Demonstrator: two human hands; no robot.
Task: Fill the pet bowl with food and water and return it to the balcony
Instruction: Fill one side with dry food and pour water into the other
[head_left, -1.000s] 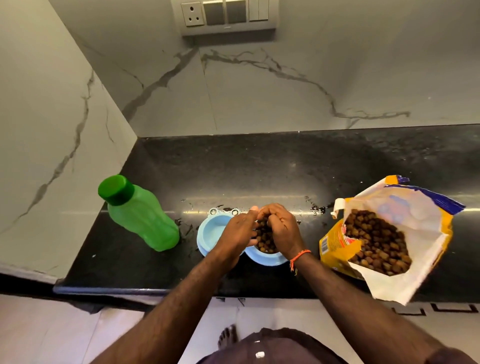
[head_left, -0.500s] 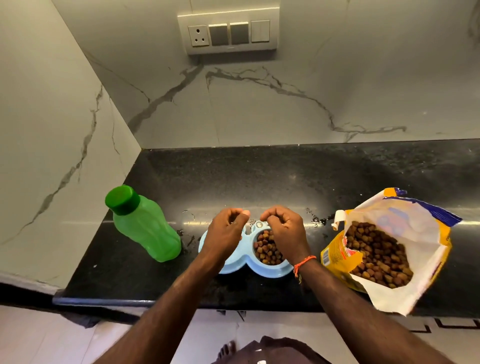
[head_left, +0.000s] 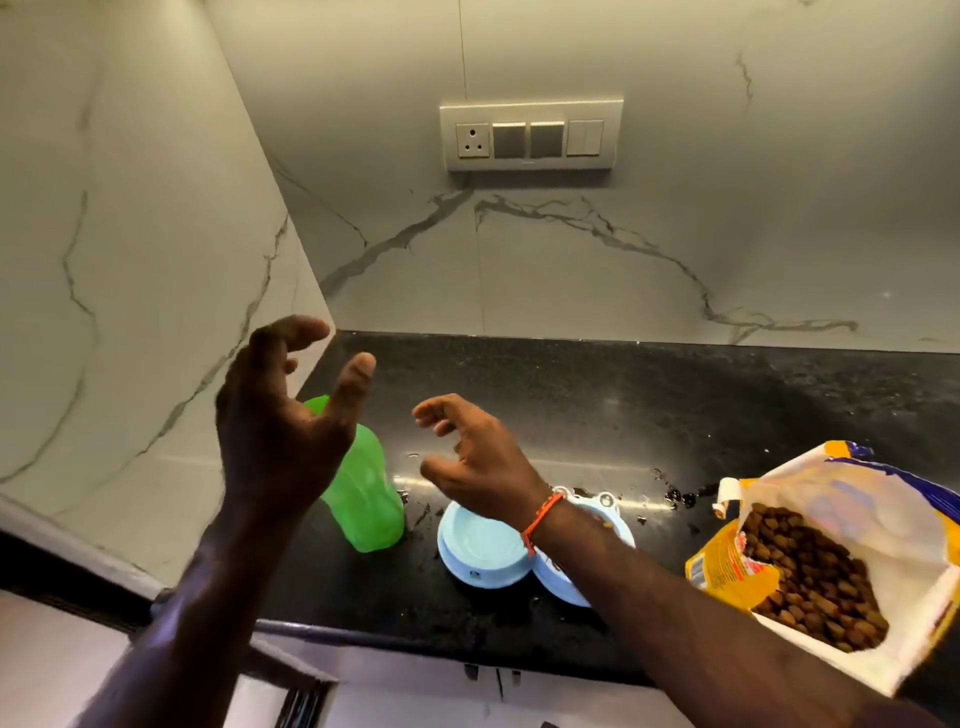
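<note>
Two hands up in the air over a black speckled countertop, neither holding anything. Left hand raised high, fingers loosely spread and slightly curved, palm side turned right, empty. Right hand lower, fingers loosely curled, empty, hovering above the pet bowl; orange thread band on that wrist.

Pet bowl: light blue double bowl, sits on the counter near the front edge. Left compartment looks pale and without kibble; can't tell if water is in it. Right compartment mostly hidden under the right forearm, contents not readable.

Green bottle stands just left of the bowl, upper part covered by the left hand. Open pet food bag, yellow and white with blue edge, lies at the right end of the counter, mouth open, brown kibble visible inside, apart from the bowl.

Counter surface is glossy, with dark wet-looking spots and small crumbs behind the bowl and near the bottle base. Counter sits in a corner: white marble-look walls with grey veins at left and back. Switchboard on the back wall, one socket and several switches. Pale cabinet fronts below the counter edge.
</note>
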